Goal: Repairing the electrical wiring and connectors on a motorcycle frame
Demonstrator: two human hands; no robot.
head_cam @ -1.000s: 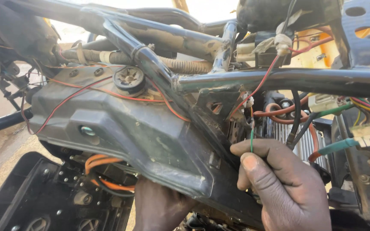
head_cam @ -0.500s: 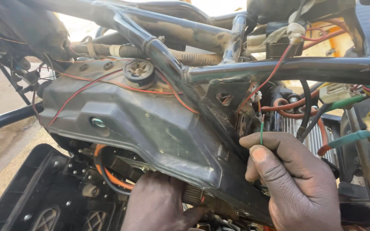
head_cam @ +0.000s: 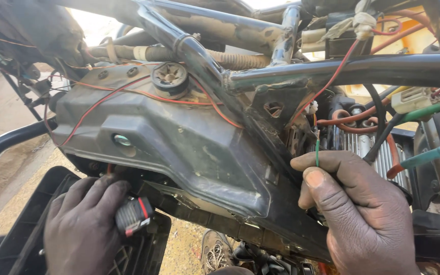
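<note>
Outdoors, under frame [head_cam: 332, 76]: right hand [head_cam: 362, 214] pinches green wire [head_cam: 317, 153]; left hand [head_cam: 85, 224] grips black-red part [head_cam: 134, 216]. Next: steady wire routing.

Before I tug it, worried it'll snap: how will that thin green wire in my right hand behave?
The green wire looks thin and probably floppy, light in the right hand. Its upper end seems joined among other wires, so a hard pull may break it.

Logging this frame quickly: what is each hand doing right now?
Left hand: closed on a small black cylindrical part with a red stripe.
Right hand: pinching a thin green wire.
</note>
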